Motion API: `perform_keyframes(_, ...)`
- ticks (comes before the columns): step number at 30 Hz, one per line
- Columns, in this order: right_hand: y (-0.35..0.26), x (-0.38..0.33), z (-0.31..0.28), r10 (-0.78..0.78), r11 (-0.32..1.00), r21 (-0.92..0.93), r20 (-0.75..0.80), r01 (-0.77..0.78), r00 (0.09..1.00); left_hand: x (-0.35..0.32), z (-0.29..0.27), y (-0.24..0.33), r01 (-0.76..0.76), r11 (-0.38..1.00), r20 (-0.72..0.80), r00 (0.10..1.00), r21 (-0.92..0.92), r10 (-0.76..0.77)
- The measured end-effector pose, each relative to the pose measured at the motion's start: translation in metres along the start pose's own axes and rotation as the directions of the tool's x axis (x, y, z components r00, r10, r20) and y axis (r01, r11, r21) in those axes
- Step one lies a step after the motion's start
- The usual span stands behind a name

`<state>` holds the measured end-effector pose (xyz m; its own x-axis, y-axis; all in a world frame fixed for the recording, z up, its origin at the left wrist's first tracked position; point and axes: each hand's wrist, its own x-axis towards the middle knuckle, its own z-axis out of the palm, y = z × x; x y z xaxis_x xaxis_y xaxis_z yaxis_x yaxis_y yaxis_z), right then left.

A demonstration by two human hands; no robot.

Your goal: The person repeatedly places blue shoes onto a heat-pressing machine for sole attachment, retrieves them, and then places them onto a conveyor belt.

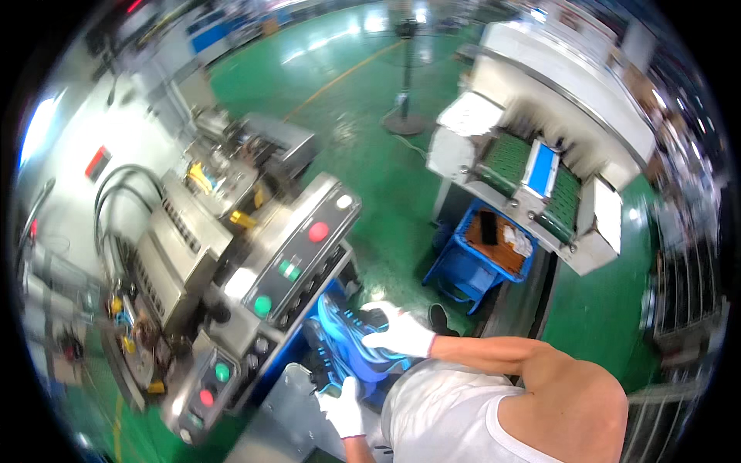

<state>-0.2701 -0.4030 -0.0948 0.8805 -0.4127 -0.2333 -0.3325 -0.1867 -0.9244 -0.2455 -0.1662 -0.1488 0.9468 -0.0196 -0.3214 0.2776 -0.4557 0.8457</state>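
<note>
**Blue shoe in both my gloved hands, low in the frame**

I have a blue shoe (356, 346) between my two hands, just below the middle of the frame, beside the slanted grey control panel (297, 258) with its red and green buttons. My right hand (401, 332), in a white glove, lies over the upper right part of the shoe with the fingers curled down around it, closed on it rather than spread. My left hand (343, 409), also gloved in white, sits at the lower end of the shoe near the bottom edge of the frame; it touches the shoe, but I cannot tell how far those fingers are closed, since the view is blurred there.

I judge the shoe to be light and easy to lift with one hand. The upper looks soft and will give under my fingers, while the sole should be the stiffer part. So the firm places to hold are the sole edge and the heel, not the middle of the upper. The gloves should keep it from slipping.

To the right of centre a blue crate (482, 258) stands on the green floor (370, 131), under a white machine with green conveyor belts (505, 158).
</note>
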Motion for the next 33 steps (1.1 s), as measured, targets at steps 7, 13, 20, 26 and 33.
perform_keyframes(7, 0.039, -0.066, -0.240, -0.015, 0.981, 0.097, -0.826, 0.169, 0.563, -0.009, 0.183, 0.184, -0.418, 0.908, 0.524, 0.775, 0.006, 0.353)
perform_keyframes(13, 0.058, -0.106, -0.423, -0.069, 0.990, -0.085, -0.987, -0.109, 0.143, -0.037, 0.375, 0.364, -0.798, 0.602, 0.696, 0.425, -0.014, 0.579)
perform_keyframes(20, 0.115, -0.045, -0.554, 0.093, 0.845, -0.095, -0.943, -0.526, 0.321, -0.008, 0.625, 0.370, -0.910, 0.315, 0.589, 0.103, -0.270, 0.802)
perform_keyframes(26, 0.157, -0.059, -0.586, 0.220, 0.861, 0.071, -0.945, -0.504, 0.242, -0.048, 0.652, 0.363, -0.784, 0.477, 0.549, 0.213, -0.397, 0.808)
perform_keyframes(33, 0.045, -0.018, -0.590, -0.079, 0.461, -0.415, -0.900, -0.784, 0.429, -0.027, 0.685, 0.366, -0.861, 0.267, 0.392, 0.087, -0.434, 0.916)
